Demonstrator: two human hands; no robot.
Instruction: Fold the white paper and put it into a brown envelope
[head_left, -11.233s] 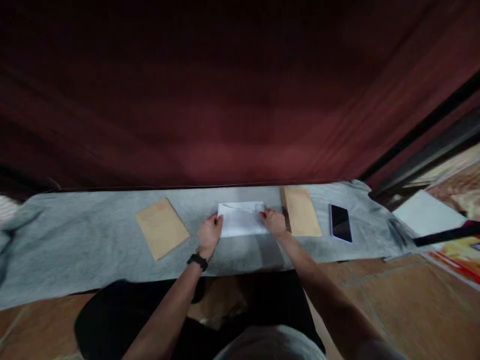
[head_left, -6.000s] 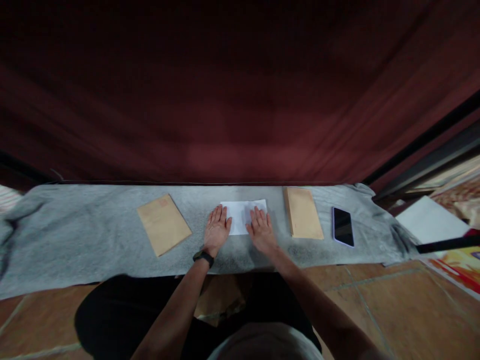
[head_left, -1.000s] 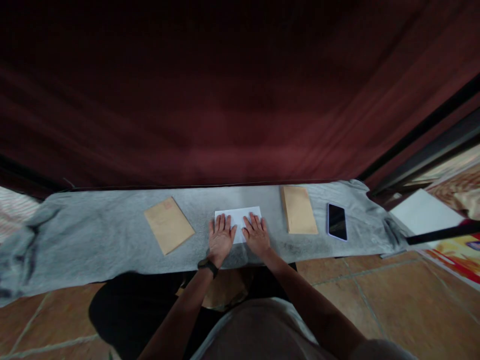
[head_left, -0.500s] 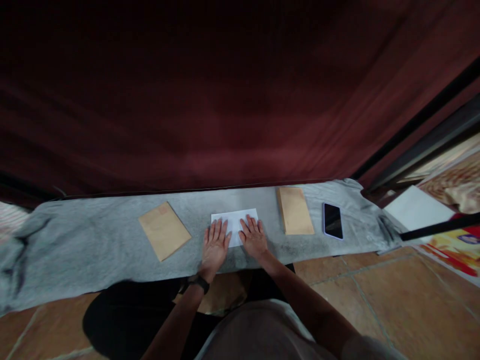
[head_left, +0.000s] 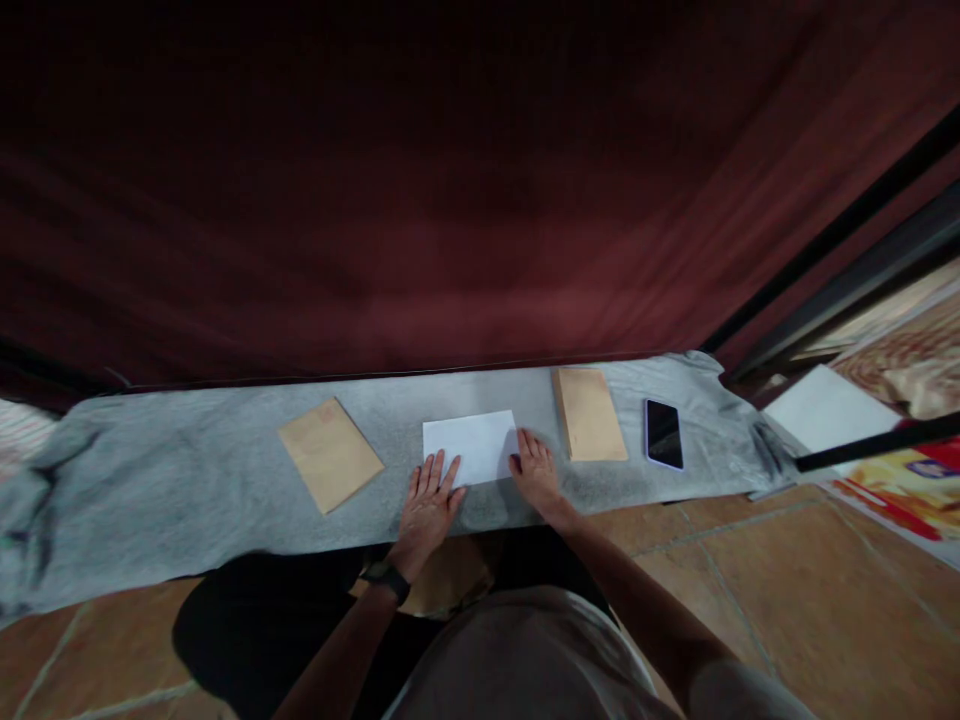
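Note:
A white sheet of paper (head_left: 472,440), looking folded into a flat rectangle, lies on the grey cloth in front of me. My left hand (head_left: 429,508) rests flat with fingers spread, its fingertips on the paper's lower left corner. At the right edge of the sheet is my right hand (head_left: 535,470), fingers stretched forward and thumb apart, touching the paper's side. To the left lies a tilted brown envelope (head_left: 330,455). A stack of brown envelopes (head_left: 592,415) sits just right of my right hand.
A phone (head_left: 664,434) with a purple edge lies right of the stack. The grey cloth (head_left: 187,480) covers a narrow bench below a dark red curtain or panel (head_left: 450,250). Dark bars, a white sheet (head_left: 829,410) and a colourful printed package (head_left: 915,485) are at the right.
My right hand has slid right, from the top of the paper to its right edge. My left hand has drawn back slightly toward me, uncovering more of the sheet.

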